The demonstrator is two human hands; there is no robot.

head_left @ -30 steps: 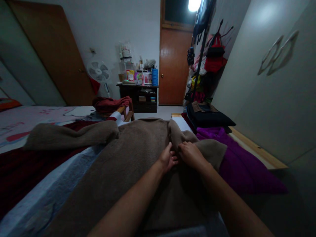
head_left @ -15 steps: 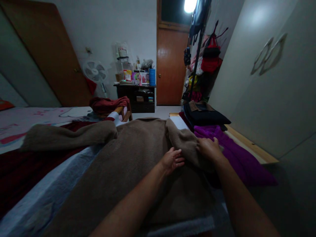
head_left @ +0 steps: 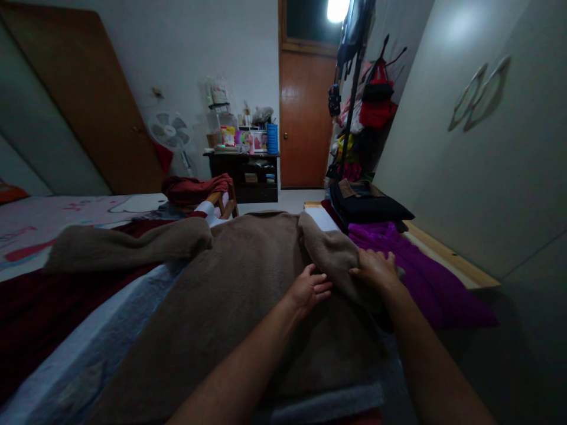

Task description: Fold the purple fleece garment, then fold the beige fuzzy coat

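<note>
A brown fleecy coat (head_left: 248, 277) lies spread out on the bed, its collar at the far end. One sleeve (head_left: 133, 245) stretches out to the left; the other sleeve (head_left: 332, 254) is folded down along the right side of the body. Palm turned inward, my left hand (head_left: 310, 289) is beside the folded sleeve with its fingers stretched out, holding nothing. On the outer edge of that sleeve rests my right hand (head_left: 376, 271), thumb and fingers spread apart over the cloth. The sleeve's lower end is dim and partly hidden by my right hand.
Purple clothing (head_left: 425, 283) and a stack of dark folded clothes (head_left: 370, 203) lie right of the coat, near a pale wardrobe (head_left: 478, 177). Dark red cloth (head_left: 53, 307) lies at the left. Farther off are a fan (head_left: 170, 131), a dark cabinet (head_left: 243, 177) and a door (head_left: 305, 118).
My right hand has shifted slightly right and its thumb now shows, stretched out over the sleeve. My left hand has barely moved. The coat lies nearly the same.
</note>
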